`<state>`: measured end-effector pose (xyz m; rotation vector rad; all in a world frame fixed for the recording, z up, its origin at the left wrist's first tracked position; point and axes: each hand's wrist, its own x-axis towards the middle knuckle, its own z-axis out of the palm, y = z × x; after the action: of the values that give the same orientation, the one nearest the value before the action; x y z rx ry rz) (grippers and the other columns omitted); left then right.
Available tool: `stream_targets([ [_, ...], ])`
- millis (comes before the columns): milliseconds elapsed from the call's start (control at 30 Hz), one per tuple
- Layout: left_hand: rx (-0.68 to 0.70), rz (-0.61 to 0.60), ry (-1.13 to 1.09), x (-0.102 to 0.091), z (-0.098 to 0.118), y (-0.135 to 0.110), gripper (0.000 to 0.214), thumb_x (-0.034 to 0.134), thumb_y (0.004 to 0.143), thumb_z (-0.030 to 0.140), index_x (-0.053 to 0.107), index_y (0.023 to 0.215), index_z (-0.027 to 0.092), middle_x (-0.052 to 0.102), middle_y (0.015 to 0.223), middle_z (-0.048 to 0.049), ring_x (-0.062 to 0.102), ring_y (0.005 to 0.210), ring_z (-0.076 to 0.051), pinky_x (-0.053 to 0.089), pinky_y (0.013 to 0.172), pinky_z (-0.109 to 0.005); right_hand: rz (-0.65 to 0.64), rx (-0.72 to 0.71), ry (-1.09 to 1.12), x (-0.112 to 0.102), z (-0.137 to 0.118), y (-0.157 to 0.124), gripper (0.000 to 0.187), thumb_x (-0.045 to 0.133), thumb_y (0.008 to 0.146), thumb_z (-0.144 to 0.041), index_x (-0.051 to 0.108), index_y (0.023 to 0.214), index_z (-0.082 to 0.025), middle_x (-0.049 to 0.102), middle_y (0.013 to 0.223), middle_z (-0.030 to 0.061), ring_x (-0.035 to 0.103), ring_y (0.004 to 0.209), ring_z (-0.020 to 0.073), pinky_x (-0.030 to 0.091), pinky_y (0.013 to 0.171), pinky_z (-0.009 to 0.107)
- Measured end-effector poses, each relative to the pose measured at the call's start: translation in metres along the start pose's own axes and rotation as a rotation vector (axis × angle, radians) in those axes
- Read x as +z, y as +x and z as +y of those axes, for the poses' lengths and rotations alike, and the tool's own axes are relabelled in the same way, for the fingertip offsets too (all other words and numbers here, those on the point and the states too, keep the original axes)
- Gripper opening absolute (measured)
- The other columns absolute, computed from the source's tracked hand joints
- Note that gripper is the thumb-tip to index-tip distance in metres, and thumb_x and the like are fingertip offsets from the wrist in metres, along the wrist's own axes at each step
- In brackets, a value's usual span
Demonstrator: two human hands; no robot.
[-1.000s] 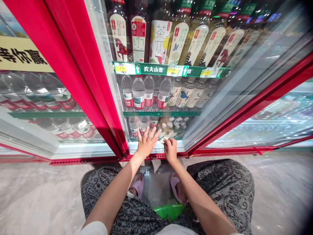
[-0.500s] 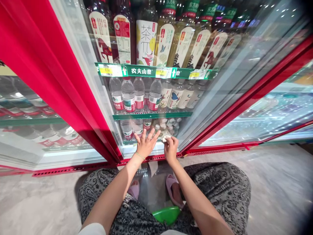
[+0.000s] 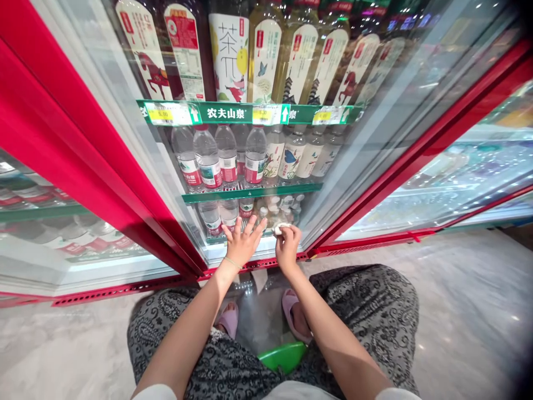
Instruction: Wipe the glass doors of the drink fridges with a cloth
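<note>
My left hand [image 3: 244, 242] rests flat with its fingers spread against the lower glass of a red-framed drinks cooler door [image 3: 266, 222]. It holds nothing. My right hand [image 3: 288, 248] pinches a small white cloth or tissue [image 3: 282, 227] against the same glass, just to the right. Behind the glass stand bottled waters with red labels [image 3: 207, 158] and tea bottles with white labels [image 3: 229, 58]. A green shelf strip with price tags [image 3: 245, 113] crosses above the waters.
Red door frames [image 3: 104, 128] and neighbouring glass doors flank this door. Below are a polished stone floor [image 3: 458, 300], my patterned trousers [image 3: 366, 300], pink slippers [image 3: 291, 314] and a green stool or basin [image 3: 283, 356].
The view has tilted, so the cooler and bottles sit further up and left. Both hands stay at the glass, and the right hand keeps the white cloth.
</note>
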<state>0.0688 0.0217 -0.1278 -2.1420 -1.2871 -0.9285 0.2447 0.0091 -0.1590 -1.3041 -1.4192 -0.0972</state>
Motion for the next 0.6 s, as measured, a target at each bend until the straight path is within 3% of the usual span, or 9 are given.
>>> stream_targets([
  [133, 0.01, 0.014, 0.012, 0.001, -0.001, 0.001, 0.076, 0.074, 0.091, 0.037, 0.038, 0.158, 0.042, 0.035, 0.169, -0.0057, -0.013, 0.161, -0.035, -0.015, 0.12, -0.075, 0.058, 0.008, 0.031, 0.006, -0.001, 0.02, 0.028, 0.053, 0.094, -0.017, 0.063, 0.119, -0.025, 0.051, 0.114, 0.0084, 0.053, 0.111, 0.0241, 0.049, 0.099, 0.046],
  [300, -0.004, -0.024, -0.018, 0.003, -0.003, -0.003, 0.076, 0.073, 0.091, 0.037, 0.036, 0.158, 0.044, 0.032, 0.17, -0.005, -0.008, 0.161, -0.037, -0.017, 0.118, -0.076, -0.098, 0.04, 0.018, 0.002, 0.007, -0.018, 0.023, 0.051, 0.092, -0.015, 0.065, 0.109, -0.022, 0.05, 0.11, 0.0086, 0.052, 0.104, 0.024, 0.051, 0.09, 0.044],
  [367, -0.014, -0.054, -0.043, 0.004, -0.003, -0.005, 0.078, 0.073, 0.091, 0.036, 0.034, 0.158, 0.046, 0.03, 0.171, -0.0048, -0.006, 0.161, -0.039, -0.017, 0.117, -0.078, -0.114, 0.046, 0.003, -0.001, 0.003, -0.02, 0.025, 0.051, 0.091, -0.012, 0.064, 0.11, -0.022, 0.051, 0.111, 0.0095, 0.052, 0.105, 0.024, 0.052, 0.091, 0.044],
  [533, -0.036, -0.078, -0.079, 0.006, -0.004, -0.006, 0.078, 0.072, 0.092, 0.035, 0.033, 0.158, 0.047, 0.03, 0.171, -0.0047, -0.004, 0.161, -0.04, -0.015, 0.116, -0.079, 0.008, -0.006, 0.022, -0.001, -0.013, 0.028, 0.034, 0.052, 0.093, -0.012, 0.06, 0.123, -0.025, 0.049, 0.118, 0.0109, 0.052, 0.115, 0.0253, 0.05, 0.1, 0.047],
  [600, -0.044, -0.079, -0.094, 0.007, -0.004, -0.005, 0.078, 0.073, 0.091, 0.036, 0.033, 0.157, 0.048, 0.031, 0.17, -0.0048, -0.003, 0.161, -0.04, -0.015, 0.116, -0.08, 0.033, -0.046, 0.022, 0.001, -0.013, 0.035, 0.034, 0.053, 0.093, -0.012, 0.06, 0.124, -0.026, 0.049, 0.117, 0.0096, 0.052, 0.114, 0.0249, 0.05, 0.099, 0.046],
])
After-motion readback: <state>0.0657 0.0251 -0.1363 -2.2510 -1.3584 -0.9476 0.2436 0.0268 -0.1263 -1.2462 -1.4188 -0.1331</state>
